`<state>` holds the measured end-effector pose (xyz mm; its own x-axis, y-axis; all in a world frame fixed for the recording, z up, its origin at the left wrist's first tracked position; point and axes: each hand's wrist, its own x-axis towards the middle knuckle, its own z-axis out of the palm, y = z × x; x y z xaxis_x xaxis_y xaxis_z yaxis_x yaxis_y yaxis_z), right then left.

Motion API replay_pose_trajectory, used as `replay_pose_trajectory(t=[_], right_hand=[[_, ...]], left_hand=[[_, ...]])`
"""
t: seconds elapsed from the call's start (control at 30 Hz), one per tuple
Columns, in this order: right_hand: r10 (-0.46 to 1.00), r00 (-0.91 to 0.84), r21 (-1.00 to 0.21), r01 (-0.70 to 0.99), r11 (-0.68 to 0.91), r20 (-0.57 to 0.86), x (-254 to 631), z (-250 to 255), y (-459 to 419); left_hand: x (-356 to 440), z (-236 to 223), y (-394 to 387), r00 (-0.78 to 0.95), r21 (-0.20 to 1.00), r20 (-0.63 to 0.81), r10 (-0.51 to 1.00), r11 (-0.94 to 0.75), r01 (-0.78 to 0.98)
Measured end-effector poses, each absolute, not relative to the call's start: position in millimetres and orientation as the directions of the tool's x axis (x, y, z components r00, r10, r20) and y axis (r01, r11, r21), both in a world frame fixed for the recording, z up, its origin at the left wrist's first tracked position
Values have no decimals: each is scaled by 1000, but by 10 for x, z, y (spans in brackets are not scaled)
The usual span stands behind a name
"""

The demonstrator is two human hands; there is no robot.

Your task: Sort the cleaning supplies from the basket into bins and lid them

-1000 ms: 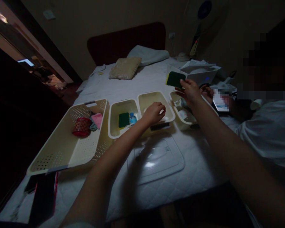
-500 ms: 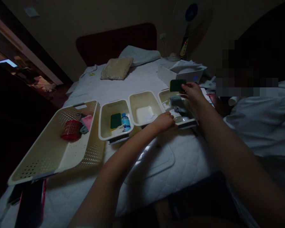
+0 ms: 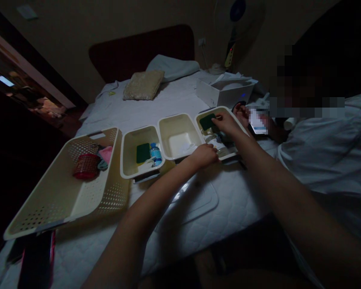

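My right hand (image 3: 226, 123) pinches a dark green scouring sponge (image 3: 207, 121) and holds it inside the back of the right-hand cream bin (image 3: 232, 109). A greyish cloth and white items lie in that bin, partly hidden by my hand. My left hand (image 3: 203, 155) is closed at the bin's near left corner, fingers curled over the rim. Left of it stands a middle bin (image 3: 171, 119) with something whitish at its bottom. The left bin (image 3: 124, 154) holds another green sponge (image 3: 143, 153), a blue-labelled bottle (image 3: 155, 155) and a white item.
A large perforated basket (image 3: 60, 176) stands at left with a red woven container (image 3: 86, 166) and cloths inside. A clear lid (image 3: 203, 202) lies in front of the bins. Behind are a white box (image 3: 209, 93) and a cushion (image 3: 142, 85). At right, another person holds a phone (image 3: 258, 121).
My right hand has lowered the sponge from above the right bin down into it, moving slightly left. My left hand stays at the rim. The other person's phone has come into fuller view.
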<state>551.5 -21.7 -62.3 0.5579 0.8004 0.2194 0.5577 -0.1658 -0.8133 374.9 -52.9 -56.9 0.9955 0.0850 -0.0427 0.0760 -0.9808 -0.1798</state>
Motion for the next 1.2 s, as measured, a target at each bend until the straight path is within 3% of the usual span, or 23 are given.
replay_pose_trajectory(t=[0.2,0.53,0.77,0.97,1.2], right_hand=[[855,463,-660,721,-211,233,5513,-802,-70],[808,531,-611,736,-291,256,5297,-818,-62],[853,478,-413,834,-367,207,5316,-691,-105],[873,460,-343,856,-387,161,5385,-722,-9],[836,455,-324,876,-358,306,5408,-602,44]], left_hand=[[3753,-573,-533,994,-150,-31,103,-984,97],[3754,-593,-498,995,-125,-6,102,-987,100],[3763,-629,-499,995,-138,18,103,-985,104],[3763,-696,-512,992,-135,42,121,-983,126],[3764,-742,-525,991,-91,57,120,-988,125]])
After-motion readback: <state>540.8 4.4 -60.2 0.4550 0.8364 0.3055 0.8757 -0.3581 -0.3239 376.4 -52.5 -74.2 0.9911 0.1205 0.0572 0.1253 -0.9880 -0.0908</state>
